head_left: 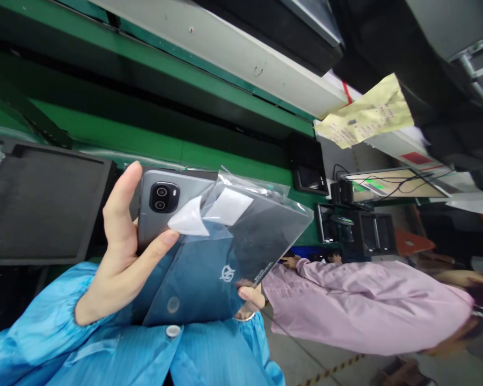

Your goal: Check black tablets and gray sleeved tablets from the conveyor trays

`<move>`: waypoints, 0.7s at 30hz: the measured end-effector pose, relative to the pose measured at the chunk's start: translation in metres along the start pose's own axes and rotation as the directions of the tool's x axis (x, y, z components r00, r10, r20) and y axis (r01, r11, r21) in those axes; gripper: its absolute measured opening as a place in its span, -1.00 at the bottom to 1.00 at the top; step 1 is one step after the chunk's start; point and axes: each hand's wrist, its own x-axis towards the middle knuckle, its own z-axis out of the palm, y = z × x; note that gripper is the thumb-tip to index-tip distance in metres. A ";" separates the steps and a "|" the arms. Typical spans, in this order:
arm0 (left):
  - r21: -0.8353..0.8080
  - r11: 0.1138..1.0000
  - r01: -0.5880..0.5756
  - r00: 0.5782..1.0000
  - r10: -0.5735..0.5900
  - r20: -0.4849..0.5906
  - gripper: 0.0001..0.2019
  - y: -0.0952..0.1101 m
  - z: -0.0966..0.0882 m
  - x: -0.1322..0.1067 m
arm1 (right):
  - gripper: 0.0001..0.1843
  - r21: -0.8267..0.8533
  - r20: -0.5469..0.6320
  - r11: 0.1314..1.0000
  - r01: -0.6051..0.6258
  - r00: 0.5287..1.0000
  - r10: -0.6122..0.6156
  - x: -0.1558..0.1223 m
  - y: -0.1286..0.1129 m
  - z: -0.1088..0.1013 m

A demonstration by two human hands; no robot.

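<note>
A dark grey tablet (pixel 193 188) with a dual-lens camera block is tilted in front of my chest, its back facing me. A clear plastic sleeve (pixel 271 222) covers most of it, leaving the camera end bare. My left hand (pixel 123 257) grips that end, its thumb on the sleeve's white adhesive flap (pixel 191 217) and its index finger up along the edge. At the lower right edge, my right hand (pixel 251 297) clasps the sleeved tablet with the thumb in front; its other fingers are hidden behind.
A black foam-like tray (pixel 44 203) lies at left on the green bench (pixel 177 150). Black trays (pixel 308 166) stand farther along. A yellow printed paper (pixel 368 115) hangs at upper right. A co-worker in a pink smock (pixel 370 305) works close by on the right.
</note>
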 end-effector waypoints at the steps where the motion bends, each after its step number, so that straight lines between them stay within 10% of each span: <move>1: 0.004 1.000 -0.004 1.000 0.004 0.007 -0.20 0.000 0.000 0.000 | -0.20 0.009 0.000 1.000 -0.002 1.000 0.002 0.000 0.000 0.000; 21: 0.030 0.999 -0.026 0.988 0.021 0.153 -0.32 -0.002 -0.004 0.003 | -0.45 0.141 0.127 0.988 -0.057 0.991 0.039 0.004 0.031 -0.032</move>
